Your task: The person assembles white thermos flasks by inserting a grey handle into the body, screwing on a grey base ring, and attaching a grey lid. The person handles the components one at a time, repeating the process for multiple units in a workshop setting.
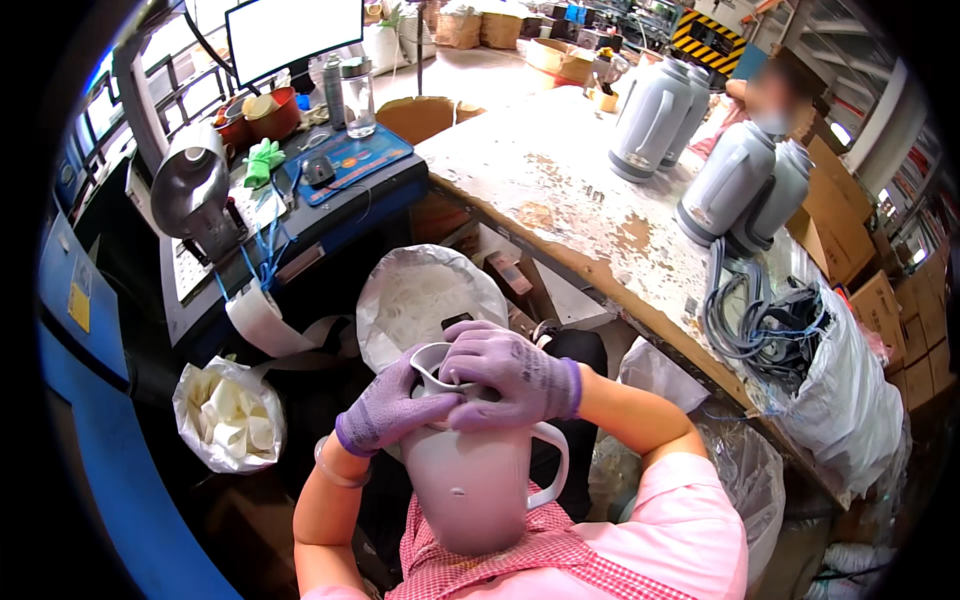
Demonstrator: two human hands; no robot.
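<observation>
A light grey vacuum jug [470, 490] with a side handle rests in my lap, its top tilted away from me. At its mouth sits a grey spout collar [431, 357]; whether it is a separate part I cannot tell. My left hand [395, 405], in a purple glove, grips the left side of the collar, thumb across its front. Gloved in purple as well, my right hand [515, 375] lies over the right side of the collar, fingers curled onto the rim. The jug's inside is mostly hidden by my fingers.
Several grey jugs [650, 120] stand on the worn white table [560, 190], with bundled grey straps [740, 310] at its near end. White bags of parts [430, 290] sit before me. A desk at left holds a monitor [295, 40]. Another person [780, 95] is across the table.
</observation>
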